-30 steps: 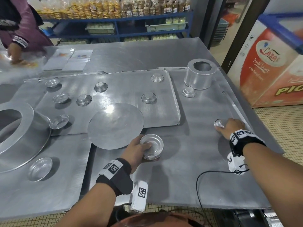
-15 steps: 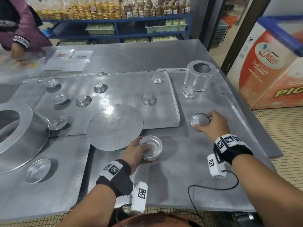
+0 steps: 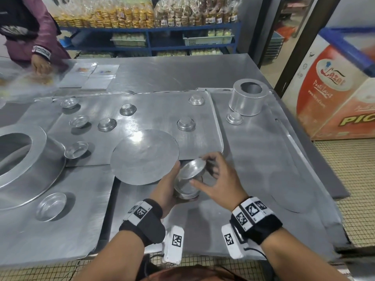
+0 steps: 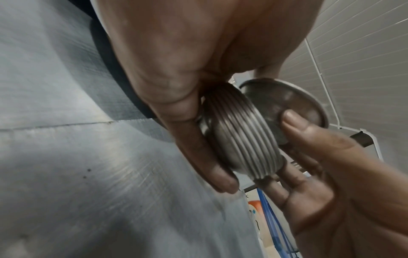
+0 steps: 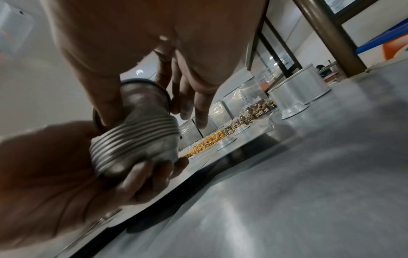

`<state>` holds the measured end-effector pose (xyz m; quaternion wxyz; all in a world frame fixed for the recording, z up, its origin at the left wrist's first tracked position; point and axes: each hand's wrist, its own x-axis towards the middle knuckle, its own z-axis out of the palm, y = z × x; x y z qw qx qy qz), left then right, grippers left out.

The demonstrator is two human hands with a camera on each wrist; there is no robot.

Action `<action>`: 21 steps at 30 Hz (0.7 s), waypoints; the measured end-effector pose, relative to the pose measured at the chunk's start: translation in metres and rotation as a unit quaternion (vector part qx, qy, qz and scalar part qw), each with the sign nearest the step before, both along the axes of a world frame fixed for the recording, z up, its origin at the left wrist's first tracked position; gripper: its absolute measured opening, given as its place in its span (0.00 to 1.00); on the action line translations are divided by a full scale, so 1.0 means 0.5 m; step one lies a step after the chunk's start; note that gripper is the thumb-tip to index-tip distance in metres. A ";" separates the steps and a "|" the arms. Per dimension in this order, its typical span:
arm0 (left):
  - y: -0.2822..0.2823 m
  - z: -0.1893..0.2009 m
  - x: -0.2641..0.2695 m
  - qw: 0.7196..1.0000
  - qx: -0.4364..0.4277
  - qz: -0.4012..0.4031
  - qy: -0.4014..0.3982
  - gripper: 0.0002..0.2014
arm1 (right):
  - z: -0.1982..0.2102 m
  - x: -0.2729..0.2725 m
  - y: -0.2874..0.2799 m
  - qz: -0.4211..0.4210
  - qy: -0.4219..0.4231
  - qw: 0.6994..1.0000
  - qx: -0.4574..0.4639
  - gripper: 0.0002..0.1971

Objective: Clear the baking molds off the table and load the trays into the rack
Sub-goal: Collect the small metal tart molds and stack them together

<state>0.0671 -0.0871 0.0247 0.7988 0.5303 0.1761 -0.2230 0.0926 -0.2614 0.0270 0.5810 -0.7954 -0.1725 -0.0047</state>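
My left hand (image 3: 166,189) grips a stack of nested small round metal molds (image 3: 185,191) just above the near tray (image 3: 253,209). The stack's ribbed rims show in the left wrist view (image 4: 240,137) and the right wrist view (image 5: 132,146). My right hand (image 3: 215,179) pinches one more small mold (image 3: 192,167), tilted, at the mouth of the stack; that mold (image 4: 284,103) is held between thumb and fingers. Several small molds (image 3: 185,124) lie scattered on the far tray (image 3: 158,110), some upside down. A flat metal disc (image 3: 144,157) lies just left of my hands.
A tall ring mold (image 3: 248,97) and a small mold (image 3: 234,118) stand at the back right. A large ring pan (image 3: 24,165) sits at the left, with a small mold (image 3: 50,206) near it. Another person (image 3: 30,33) works at the far left. A freezer (image 3: 334,88) stands right.
My right hand picked up a small mold from the right side of the near tray and carried it left to the stack. My left hand lifted the stack slightly off the tray.
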 end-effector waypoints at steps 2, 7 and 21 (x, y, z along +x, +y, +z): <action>0.002 0.004 -0.008 1.000 -0.005 0.007 -0.002 0.25 | -0.009 -0.009 0.009 0.020 -0.004 0.999 -0.037 0.29; 0.019 0.001 -0.032 0.999 0.008 0.047 -0.022 0.14 | -0.016 -0.026 0.032 0.073 0.027 0.995 -0.065 0.28; 0.163 -0.016 -0.135 0.976 0.044 0.215 -0.009 0.15 | 0.008 -0.033 0.178 0.260 0.094 0.954 -0.121 0.49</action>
